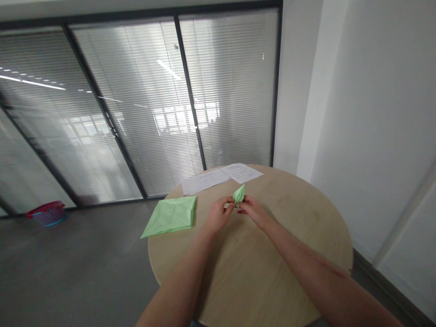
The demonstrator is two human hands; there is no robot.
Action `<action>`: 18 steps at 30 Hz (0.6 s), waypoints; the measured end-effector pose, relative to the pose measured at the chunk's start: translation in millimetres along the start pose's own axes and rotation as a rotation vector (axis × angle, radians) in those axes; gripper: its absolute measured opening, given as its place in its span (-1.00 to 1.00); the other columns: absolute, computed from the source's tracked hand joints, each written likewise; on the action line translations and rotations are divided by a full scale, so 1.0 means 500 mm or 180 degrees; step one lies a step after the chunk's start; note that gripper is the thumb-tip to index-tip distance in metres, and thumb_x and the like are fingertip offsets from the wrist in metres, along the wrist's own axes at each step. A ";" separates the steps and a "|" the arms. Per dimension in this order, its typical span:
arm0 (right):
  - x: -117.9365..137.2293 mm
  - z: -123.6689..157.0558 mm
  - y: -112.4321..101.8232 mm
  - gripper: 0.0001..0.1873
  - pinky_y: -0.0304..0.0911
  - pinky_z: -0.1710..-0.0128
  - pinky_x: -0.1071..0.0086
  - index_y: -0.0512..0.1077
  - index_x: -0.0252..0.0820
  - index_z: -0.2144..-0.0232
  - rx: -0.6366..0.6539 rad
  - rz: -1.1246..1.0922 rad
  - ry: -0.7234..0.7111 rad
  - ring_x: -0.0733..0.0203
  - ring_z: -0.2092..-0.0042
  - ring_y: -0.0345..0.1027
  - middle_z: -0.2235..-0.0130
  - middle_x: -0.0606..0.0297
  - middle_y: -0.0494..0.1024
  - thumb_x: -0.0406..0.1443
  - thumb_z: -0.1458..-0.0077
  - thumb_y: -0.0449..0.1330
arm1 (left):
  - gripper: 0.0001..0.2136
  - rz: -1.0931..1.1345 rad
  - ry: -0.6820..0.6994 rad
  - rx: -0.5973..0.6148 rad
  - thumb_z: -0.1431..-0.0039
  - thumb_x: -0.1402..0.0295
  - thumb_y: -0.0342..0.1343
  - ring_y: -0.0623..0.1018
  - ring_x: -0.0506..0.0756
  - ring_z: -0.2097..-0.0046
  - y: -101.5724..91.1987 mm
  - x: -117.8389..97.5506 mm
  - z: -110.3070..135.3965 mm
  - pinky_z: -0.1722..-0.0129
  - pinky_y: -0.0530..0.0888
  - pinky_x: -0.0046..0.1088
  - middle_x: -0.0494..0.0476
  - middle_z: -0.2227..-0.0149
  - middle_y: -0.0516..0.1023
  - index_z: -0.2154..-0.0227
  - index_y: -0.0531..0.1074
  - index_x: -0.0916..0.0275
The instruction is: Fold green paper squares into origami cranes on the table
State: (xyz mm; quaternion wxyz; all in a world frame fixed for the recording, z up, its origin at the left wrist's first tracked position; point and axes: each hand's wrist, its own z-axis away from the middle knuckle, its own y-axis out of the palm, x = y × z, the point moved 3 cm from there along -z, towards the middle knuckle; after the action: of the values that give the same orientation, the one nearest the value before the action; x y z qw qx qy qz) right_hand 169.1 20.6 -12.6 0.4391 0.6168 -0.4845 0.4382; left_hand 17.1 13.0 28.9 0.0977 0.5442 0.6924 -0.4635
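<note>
A small piece of folded green paper (239,194), pointed at its top, is held upright above the round table between both hands. My left hand (220,213) pinches its lower left side between thumb and fingers. On the other side, the fingers of my right hand (252,211) are closed on its lower right edge. The fingers partly cover the base of the folded paper. To the left of my left hand, a larger stack of creased green sheets (172,214) lies on the table, one corner jutting past the edge.
The round wooden table (299,218) stands before a glass partition with blinds (235,91). White printed sheets (241,173) lie at its far edge. A white wall (381,113) rises on the right. A red and blue basket (49,214) sits on the grey floor at left.
</note>
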 end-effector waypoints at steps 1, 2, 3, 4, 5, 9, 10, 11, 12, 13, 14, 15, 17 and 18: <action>0.001 0.000 0.000 -0.67 0.37 0.16 0.29 0.44 -0.17 0.18 -0.0015 -0.0004 0.0022 0.12 0.08 0.45 0.10 0.17 0.56 -0.17 0.02 0.23 | -0.87 -0.0025 -0.0018 -0.0064 -0.19 0.42 0.07 0.54 0.11 0.16 -0.002 0.003 -0.001 0.25 0.49 -0.45 0.15 0.21 0.60 0.27 0.52 0.23; 0.001 0.000 0.001 -0.67 0.37 0.16 0.29 0.44 -0.18 0.19 -0.0018 -0.0011 0.0046 0.12 0.10 0.46 0.11 0.16 0.56 -0.17 0.02 0.23 | -0.87 -0.0034 -0.0053 -0.0135 -0.18 0.42 0.08 0.54 0.10 0.19 -0.003 0.007 -0.002 0.26 0.48 -0.45 0.15 0.24 0.59 0.29 0.52 0.24; 0.000 0.000 0.001 -0.67 0.37 0.17 0.29 0.43 -0.19 0.19 -0.0018 -0.0021 0.0068 0.13 0.12 0.47 0.11 0.15 0.56 -0.16 0.02 0.23 | -0.88 -0.0005 -0.0108 -0.0201 -0.18 0.41 0.08 0.54 0.09 0.22 -0.004 0.013 -0.003 0.27 0.48 -0.44 0.16 0.26 0.59 0.31 0.52 0.24; -0.001 -0.001 0.002 -0.67 0.37 0.18 0.30 0.42 -0.19 0.19 -0.0012 -0.0027 0.0078 0.15 0.15 0.49 0.12 0.15 0.56 -0.16 0.01 0.23 | -0.89 0.0078 -0.0183 -0.0254 -0.17 0.40 0.09 0.54 0.09 0.25 -0.005 0.019 -0.004 0.28 0.48 -0.44 0.16 0.29 0.58 0.32 0.52 0.26; -0.002 -0.001 0.002 -0.66 0.36 0.20 0.31 0.41 -0.19 0.19 -0.0005 -0.0026 0.0075 0.16 0.18 0.50 0.13 0.15 0.56 -0.16 0.01 0.24 | -0.90 0.0224 -0.0275 -0.0286 -0.15 0.40 0.10 0.54 0.07 0.28 -0.004 0.026 -0.006 0.30 0.48 -0.44 0.15 0.31 0.57 0.33 0.51 0.27; -0.008 -0.003 0.002 -0.69 0.37 0.29 0.33 0.38 -0.18 0.24 0.0002 0.0029 0.0021 0.21 0.31 0.49 0.23 0.20 0.58 -0.17 0.03 0.27 | -0.78 0.1197 -0.0762 -0.0396 -0.06 0.33 0.20 0.52 0.03 0.39 0.003 0.049 -0.007 0.37 0.51 -0.43 0.06 0.40 0.51 0.23 0.44 0.29; -0.008 -0.003 0.001 -0.69 0.37 0.30 0.33 0.37 -0.16 0.23 -0.0019 0.0020 0.0021 0.22 0.33 0.48 0.27 0.22 0.58 -0.18 0.03 0.28 | -0.72 0.1406 -0.0883 -0.0381 -0.04 0.32 0.23 0.52 0.02 0.40 0.005 0.051 -0.007 0.37 0.52 -0.43 0.04 0.41 0.50 0.18 0.43 0.29; -0.007 -0.002 -0.001 -0.67 0.37 0.31 0.34 0.36 -0.14 0.21 -0.0056 0.0004 0.0023 0.22 0.36 0.47 0.30 0.25 0.58 -0.20 0.03 0.29 | -0.65 0.1565 -0.0989 -0.0323 -0.02 0.30 0.25 0.52 0.02 0.40 0.007 0.053 -0.006 0.36 0.52 -0.43 0.04 0.41 0.51 0.12 0.42 0.29; -0.005 0.000 -0.002 -0.63 0.37 0.32 0.34 0.34 -0.12 0.16 -0.0103 -0.0013 0.0022 0.22 0.38 0.47 0.34 0.29 0.57 -0.22 0.04 0.29 | -0.61 0.1671 -0.1071 -0.0226 -0.02 0.28 0.26 0.53 0.02 0.40 0.009 0.052 -0.005 0.34 0.52 -0.43 0.05 0.41 0.52 0.08 0.42 0.29; -0.003 0.001 -0.004 -0.57 0.37 0.33 0.35 0.32 -0.10 0.10 -0.0147 -0.0030 0.0019 0.22 0.38 0.47 0.37 0.32 0.57 -0.24 0.05 0.30 | -0.58 0.1727 -0.1128 -0.0105 -0.02 0.27 0.27 0.54 0.01 0.39 0.011 0.051 -0.004 0.33 0.53 -0.43 0.06 0.39 0.54 0.05 0.43 0.29; 0.000 0.002 -0.005 -0.51 0.37 0.34 0.35 0.30 -0.08 0.04 -0.0170 -0.0043 0.0014 0.22 0.39 0.47 0.39 0.34 0.56 -0.26 0.06 0.31 | -0.57 0.1751 -0.1164 0.0001 -0.02 0.26 0.27 0.54 0.02 0.38 0.012 0.050 -0.003 0.31 0.52 -0.43 0.09 0.38 0.56 0.04 0.45 0.30; 0.002 0.003 -0.005 -0.47 0.37 0.35 0.36 0.29 -0.08 0.01 -0.0150 -0.0054 0.0015 0.23 0.39 0.46 0.38 0.34 0.57 -0.27 0.06 0.31 | -0.58 0.1754 -0.1187 0.0084 -0.02 0.25 0.27 0.55 0.02 0.38 0.013 0.048 -0.003 0.30 0.52 -0.44 0.11 0.36 0.57 0.05 0.48 0.30; 0.004 0.003 -0.003 -0.51 0.36 0.36 0.39 0.35 -0.13 0.04 -0.0020 -0.0075 0.0078 0.25 0.39 0.46 0.35 0.30 0.58 -0.25 0.06 0.31 | -0.64 0.1740 -0.1215 0.0155 -0.02 0.25 0.28 0.56 0.02 0.36 0.012 0.047 -0.002 0.29 0.52 -0.45 0.15 0.33 0.60 0.12 0.53 0.31; 0.004 0.002 -0.002 -0.56 0.36 0.36 0.41 0.39 -0.17 0.09 0.0047 -0.0098 0.0132 0.26 0.39 0.46 0.33 0.26 0.59 -0.24 0.06 0.32 | -0.67 0.1739 -0.1228 0.0149 -0.01 0.24 0.28 0.56 0.02 0.36 0.011 0.047 -0.002 0.28 0.52 -0.45 0.16 0.31 0.61 0.17 0.55 0.31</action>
State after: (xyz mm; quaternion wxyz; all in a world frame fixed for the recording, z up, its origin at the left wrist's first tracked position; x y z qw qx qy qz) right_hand 170.6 19.1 -11.1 0.4512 0.6182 -0.4625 0.4476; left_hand 13.0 29.1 11.6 0.3351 0.6140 0.4788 -0.5305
